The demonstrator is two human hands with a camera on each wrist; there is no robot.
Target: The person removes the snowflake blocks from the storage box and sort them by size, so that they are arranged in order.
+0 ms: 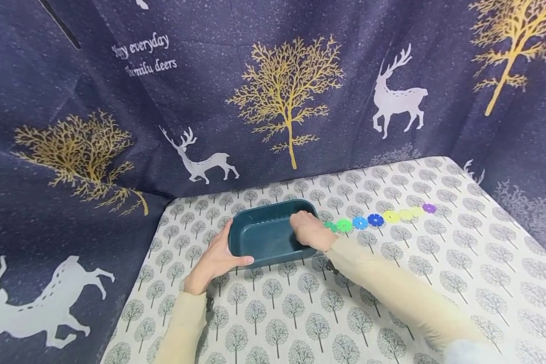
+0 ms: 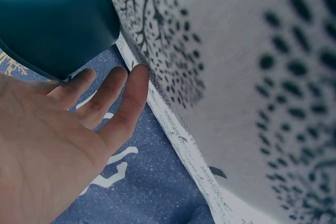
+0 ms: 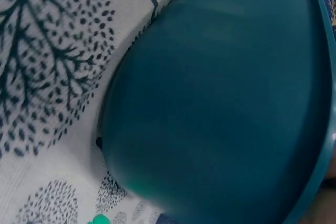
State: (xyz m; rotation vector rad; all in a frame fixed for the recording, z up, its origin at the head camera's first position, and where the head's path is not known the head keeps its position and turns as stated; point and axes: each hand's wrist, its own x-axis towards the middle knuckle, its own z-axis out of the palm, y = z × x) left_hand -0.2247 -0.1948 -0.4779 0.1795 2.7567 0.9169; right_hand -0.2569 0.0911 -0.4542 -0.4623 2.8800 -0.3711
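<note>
A dark teal plastic basin (image 1: 268,237) sits on the table. My left hand (image 1: 216,258) holds its left end, thumb on the near rim and fingers along the left side. In the left wrist view those fingers (image 2: 128,103) reach to the outer wall of the basin (image 2: 58,19). Over the right end of the basin is my right hand (image 1: 311,231), its fingers bent down inside; I cannot tell whether they hold anything. The right wrist view is filled by the outer wall of the basin (image 3: 210,87), with the hand mostly hidden behind the rim.
From the basin's right end, a row of notched plastic discs runs right: a green disc (image 1: 344,225), a light blue one (image 1: 360,223), a dark blue one (image 1: 375,220), several yellow ones and a purple one (image 1: 429,208). Behind the tree-print tablecloth (image 1: 318,323) hangs a deer-print curtain (image 1: 200,101).
</note>
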